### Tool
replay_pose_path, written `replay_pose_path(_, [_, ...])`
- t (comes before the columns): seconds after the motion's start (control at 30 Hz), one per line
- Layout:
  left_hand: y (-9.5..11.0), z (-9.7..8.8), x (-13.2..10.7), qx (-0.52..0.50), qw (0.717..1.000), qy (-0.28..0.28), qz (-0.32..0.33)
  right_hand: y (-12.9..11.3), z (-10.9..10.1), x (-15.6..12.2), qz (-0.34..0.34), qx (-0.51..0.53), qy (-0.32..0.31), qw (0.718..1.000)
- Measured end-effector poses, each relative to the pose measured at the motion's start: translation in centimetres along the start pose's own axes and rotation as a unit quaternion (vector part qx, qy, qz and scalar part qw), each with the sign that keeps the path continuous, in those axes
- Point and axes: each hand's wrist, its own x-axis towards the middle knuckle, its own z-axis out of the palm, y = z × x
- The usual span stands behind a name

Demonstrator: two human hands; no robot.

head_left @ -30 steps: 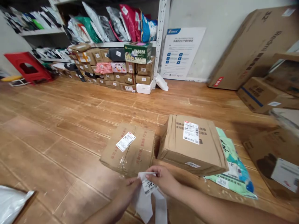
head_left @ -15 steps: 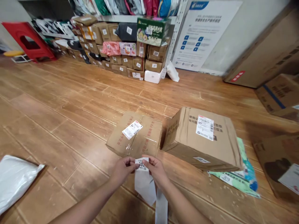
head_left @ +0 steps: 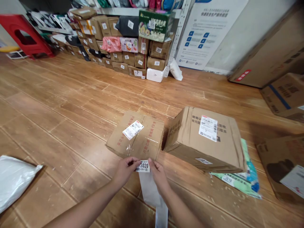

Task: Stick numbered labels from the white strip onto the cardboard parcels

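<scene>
Both my hands pinch a small white sticker label (head_left: 143,166) printed "3020", held flat just in front of a small taped cardboard box (head_left: 137,135) on the wooden floor. My left hand (head_left: 125,171) grips the label's left edge, my right hand (head_left: 158,174) its right edge. A white backing strip (head_left: 152,196) hangs down below the label between my wrists. The small box carries a white shipping label on top. A larger cardboard box (head_left: 206,139) with its own shipping label sits right beside it.
A green-white plastic mailer (head_left: 244,177) lies under the larger box. More cartons (head_left: 282,171) stand at the right. A white poly bag (head_left: 14,180) lies at lower left. Stacked parcels (head_left: 133,47) line the shelving at the back, with a red stool (head_left: 26,38) far left.
The label has come up off its backing strip and now lies flat, face up, with "3020" readable; my hands have moved it slightly closer to the small box's front edge.
</scene>
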Motion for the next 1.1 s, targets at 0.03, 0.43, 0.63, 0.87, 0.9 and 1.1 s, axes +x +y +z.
replay_pose_path(0.03, [0.0,0.0,-0.1,0.005,1.000,0.005,0.003,0.1,0.0,0.0,-0.006,0.007,-0.012,1.000])
replay_pose_path(0.43, [-7.7,0.0,-0.6,0.031,0.996,-0.049,-0.065,7.7,-0.3,-1.2,-0.022,-0.187,0.073,0.979])
replay_pose_path(0.63, [-8.6,-0.8,-0.1,0.062,0.994,-0.063,-0.070,9.0,-0.1,-2.1,-0.024,-0.124,0.047,0.991])
replay_pose_path(0.87, [-8.0,-0.4,-0.4,0.058,0.987,-0.120,-0.090,9.3,-0.6,-1.3,-0.024,-0.169,0.100,0.980])
replay_pose_path(0.9, [-7.9,-0.3,-0.4,0.062,0.988,-0.110,-0.086,9.3,-0.6,-1.2,-0.027,-0.167,0.097,0.981])
replay_pose_path(1.1, [-8.2,-0.8,-0.2,0.083,0.993,-0.057,-0.059,9.0,-0.5,-1.5,-0.009,-0.105,-0.001,0.994])
